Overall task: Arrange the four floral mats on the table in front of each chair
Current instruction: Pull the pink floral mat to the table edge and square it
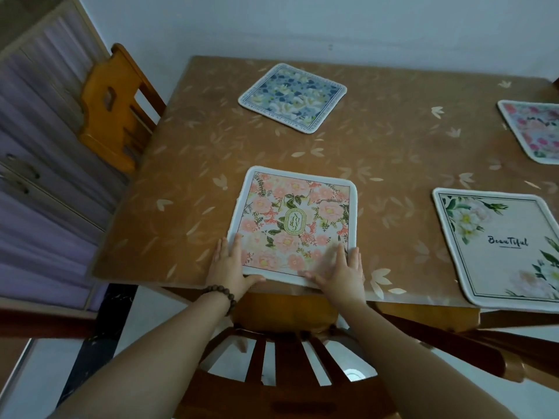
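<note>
A pink floral mat (295, 219) lies flat near the table's front edge, in front of the wooden chair (281, 367) below me. My left hand (231, 267) rests with straight fingers on its near left corner. My right hand (340, 275) lies flat on its near right corner. A blue floral mat (292, 97) lies at the far side of the brown table (378, 152). A white mat with the word "Beautiful" (502, 246) lies at the front right. A fourth pink and white mat (535, 130) is cut off at the right edge.
A second wooden chair (116, 107) stands at the table's left far corner. A purple-fronted cabinet (36, 164) runs along the left wall. Another chair's frame (484, 349) shows under the table's right front. A white wall lies behind the table.
</note>
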Demonstrator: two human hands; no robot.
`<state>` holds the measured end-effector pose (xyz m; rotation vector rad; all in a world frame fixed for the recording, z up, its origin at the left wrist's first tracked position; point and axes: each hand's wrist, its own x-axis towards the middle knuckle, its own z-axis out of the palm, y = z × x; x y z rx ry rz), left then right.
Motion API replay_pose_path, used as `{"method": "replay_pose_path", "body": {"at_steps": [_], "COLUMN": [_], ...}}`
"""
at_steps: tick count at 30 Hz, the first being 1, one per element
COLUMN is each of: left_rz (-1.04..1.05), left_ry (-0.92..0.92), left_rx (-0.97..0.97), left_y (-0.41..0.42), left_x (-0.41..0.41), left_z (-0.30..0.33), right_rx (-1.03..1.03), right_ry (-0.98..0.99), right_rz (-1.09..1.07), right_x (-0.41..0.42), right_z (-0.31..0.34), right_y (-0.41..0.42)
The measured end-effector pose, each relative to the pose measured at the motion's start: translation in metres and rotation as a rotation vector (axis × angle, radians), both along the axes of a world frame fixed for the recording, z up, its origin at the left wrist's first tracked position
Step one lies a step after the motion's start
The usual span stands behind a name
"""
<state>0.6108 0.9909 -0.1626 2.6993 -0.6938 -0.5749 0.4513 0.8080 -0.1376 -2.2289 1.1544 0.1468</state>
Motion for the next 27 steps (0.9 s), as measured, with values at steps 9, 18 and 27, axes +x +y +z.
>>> {"method": "replay_pose_path", "body": {"at_steps": [9, 18, 27], "left_rz": [0.098, 0.235, 0.264], "left_ry": [-0.076, -0.062, -0.025], "left_rx": [0.113, -0.024, -0.108], "left_y": [-0.027, -0.041, -0.077], "left_x": [0.096, 0.019, -0.051], "left_z": [0.014, 0.017, 0.003], "right_rx": [0.104, -0.13, -0.169], "right_ry": [-0.219, -0.097, 0.12], "right_rz": [0.06, 0.149, 0.306], "right_x": [0.01, 0.068, 0.111], "right_z": [-0.01, 0.014, -0.01], "right_y": [0.037, -0.091, -0.152]}}
